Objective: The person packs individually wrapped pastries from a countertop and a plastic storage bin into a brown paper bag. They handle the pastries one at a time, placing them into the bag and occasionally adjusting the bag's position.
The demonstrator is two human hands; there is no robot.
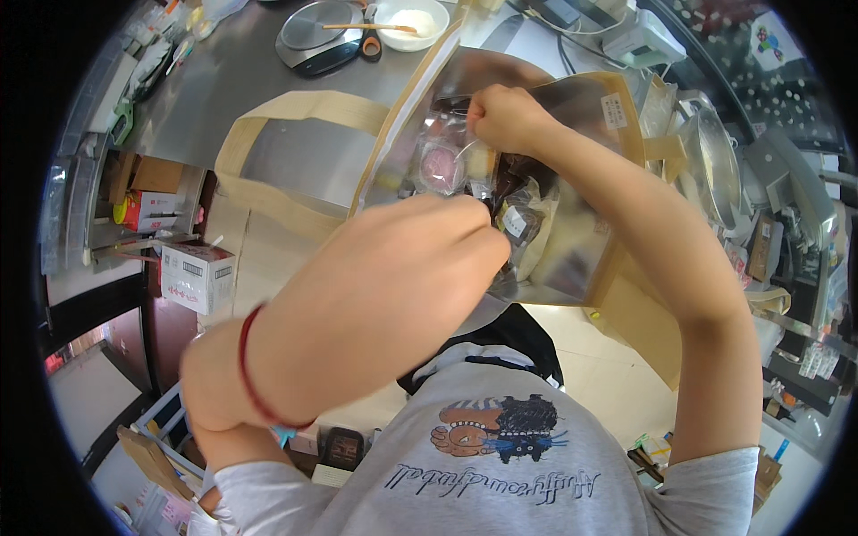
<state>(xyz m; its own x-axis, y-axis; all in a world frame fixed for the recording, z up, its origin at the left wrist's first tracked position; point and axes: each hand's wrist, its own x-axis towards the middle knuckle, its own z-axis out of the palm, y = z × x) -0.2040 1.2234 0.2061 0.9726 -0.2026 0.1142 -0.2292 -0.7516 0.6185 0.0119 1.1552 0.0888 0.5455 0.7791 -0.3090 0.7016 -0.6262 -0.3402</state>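
Note:
In front of me stands a tan insulated bag (610, 87) with a silver foil lining, its top open. Several clear-wrapped food items lie inside, among them a round pink one (442, 169), a pale yellow one (480, 164) and a dark one with a white label (517, 222). My right hand (513, 120) reaches over the bag, curled beside clear plastic at its far side. My left hand (436, 248), with a red cord on the wrist, is curled over the near left of the opening. Both sets of fingertips are hidden, so any hold is unclear.
A tan strap handle (295, 104) loops out to the left over the steel table (234, 67). Beyond are a kitchen scale (318, 37), scissors (371, 47) and a white bowl (429, 40) of white powder with a wooden stick across it. A metal bowl (710, 161) stands right.

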